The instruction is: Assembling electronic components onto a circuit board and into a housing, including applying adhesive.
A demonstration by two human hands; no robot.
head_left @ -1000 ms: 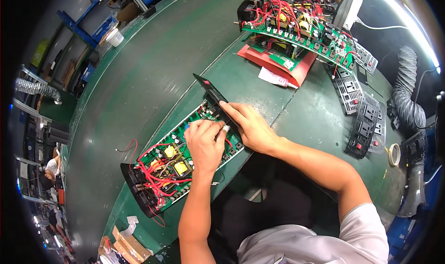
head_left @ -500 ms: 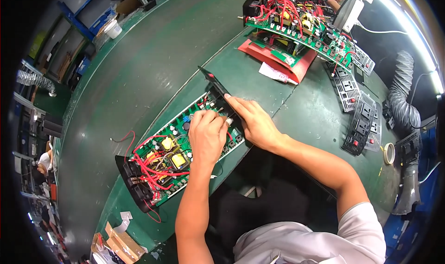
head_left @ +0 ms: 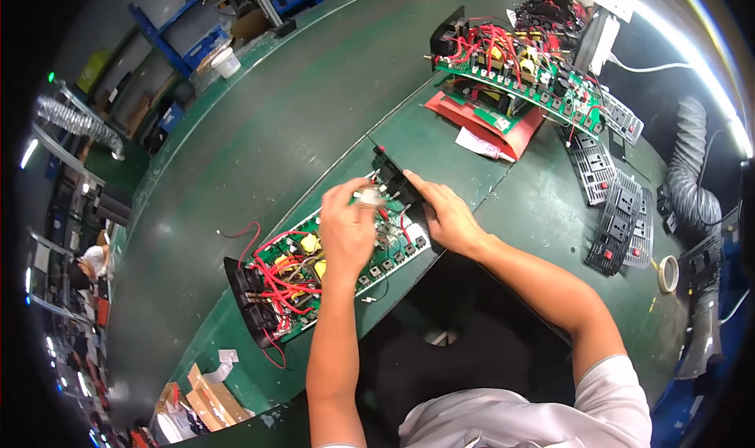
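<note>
A long green circuit board (head_left: 377, 273) with red wires, yellow-wrapped transformers and a row of black components lies slantwise on the bench before me. A black end panel with fan-like round parts (head_left: 250, 302) stands at its near left end. At the far right end, my right hand (head_left: 452, 218) grips a black end panel (head_left: 397, 179), tilted, its inner side facing the board. My left hand (head_left: 348, 224) is over the board beside that panel, fingers curled and smeared by motion. Something whitish (head_left: 368, 198) shows blurred at its fingertips; I cannot make out what.
Another wired circuit board (head_left: 511, 90) rests on a red tray (head_left: 523, 137) at the back right. Grey and black socket panels (head_left: 613, 224) overlap on the right, near a tape roll (head_left: 668, 274) and a flexible duct (head_left: 690, 165). A torn cardboard box (head_left: 216, 401) sits lower left.
My left hand has risen a little from the board's parts, its fingers now blurred. The black end panel in my right hand leans differently, showing more of its inner side. The view has shifted.
</note>
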